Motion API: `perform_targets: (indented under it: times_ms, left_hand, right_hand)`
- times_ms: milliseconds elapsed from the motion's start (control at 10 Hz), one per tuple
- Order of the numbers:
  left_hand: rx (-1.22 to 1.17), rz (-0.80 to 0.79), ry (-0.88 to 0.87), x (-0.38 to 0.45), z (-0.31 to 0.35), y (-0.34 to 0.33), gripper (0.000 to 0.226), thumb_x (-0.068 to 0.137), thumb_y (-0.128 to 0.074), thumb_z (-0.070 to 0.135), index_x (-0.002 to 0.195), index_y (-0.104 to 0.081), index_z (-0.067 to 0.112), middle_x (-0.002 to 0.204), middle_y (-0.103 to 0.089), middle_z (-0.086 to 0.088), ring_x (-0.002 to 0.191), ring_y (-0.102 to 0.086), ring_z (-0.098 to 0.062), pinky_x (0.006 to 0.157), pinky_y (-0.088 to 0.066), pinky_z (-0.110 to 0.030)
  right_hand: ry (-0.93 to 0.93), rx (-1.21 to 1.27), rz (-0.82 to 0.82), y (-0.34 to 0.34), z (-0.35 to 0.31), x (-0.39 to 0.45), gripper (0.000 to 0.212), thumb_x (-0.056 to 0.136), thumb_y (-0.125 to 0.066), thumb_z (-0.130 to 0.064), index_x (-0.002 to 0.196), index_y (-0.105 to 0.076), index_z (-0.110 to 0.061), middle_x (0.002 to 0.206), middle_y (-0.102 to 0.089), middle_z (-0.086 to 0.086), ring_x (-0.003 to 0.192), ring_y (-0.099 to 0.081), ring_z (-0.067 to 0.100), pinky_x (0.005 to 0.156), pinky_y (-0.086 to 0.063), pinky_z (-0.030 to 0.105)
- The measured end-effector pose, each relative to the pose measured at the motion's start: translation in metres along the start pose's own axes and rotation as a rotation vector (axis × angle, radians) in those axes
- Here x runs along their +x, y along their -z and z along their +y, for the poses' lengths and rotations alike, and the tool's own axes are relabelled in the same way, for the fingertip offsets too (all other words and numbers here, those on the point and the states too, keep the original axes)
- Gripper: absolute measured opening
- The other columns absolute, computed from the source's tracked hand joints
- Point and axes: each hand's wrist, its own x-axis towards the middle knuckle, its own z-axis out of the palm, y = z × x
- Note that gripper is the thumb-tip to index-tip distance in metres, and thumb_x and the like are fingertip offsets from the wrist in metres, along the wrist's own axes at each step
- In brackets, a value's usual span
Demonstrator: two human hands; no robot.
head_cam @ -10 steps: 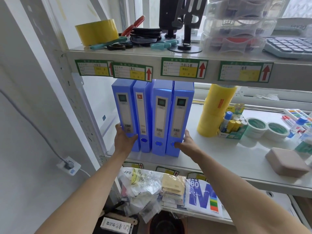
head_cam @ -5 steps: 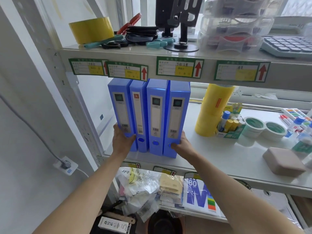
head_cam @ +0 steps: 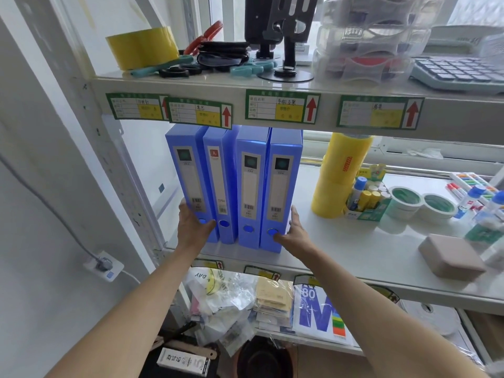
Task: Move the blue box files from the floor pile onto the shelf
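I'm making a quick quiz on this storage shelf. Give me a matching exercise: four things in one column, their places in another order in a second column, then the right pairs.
Things:
1. blue box files
2. calculator
3. stack of yellow tape rolls
4. pack of paper marked 80

Places:
A. lowest shelf in view, under the files' shelf
B. top shelf, far right
C. middle shelf, standing upright between the left hand and the right hand
D. middle shelf, just right of the files

Pairs: 1-C, 2-B, 3-D, 4-A
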Motion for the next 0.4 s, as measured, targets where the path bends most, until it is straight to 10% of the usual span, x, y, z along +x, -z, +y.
perform_targets:
  times_ms: [400]
  left_hand:
    - [0.05, 0.054, 0.065, 0.0016, -0.0104, 0.0054, 0.097, 0.074, -0.08, 0.02, 0.15, -0.022, 0.008, 0.147, -0.04, -0.014, 0.137, -0.04, -0.03, 0.105, -0.042, -0.046]
  right_hand:
    - [0.068, 0.167, 0.153, -0.0053, 0.0021, -0.0082, 0.099, 0.084, -0.072, -0.01, 0.157, -0.006, -0.023, 0.159, -0.028, 0.012, 0.145, -0.031, 0.031, 0.11, -0.042, 0.052]
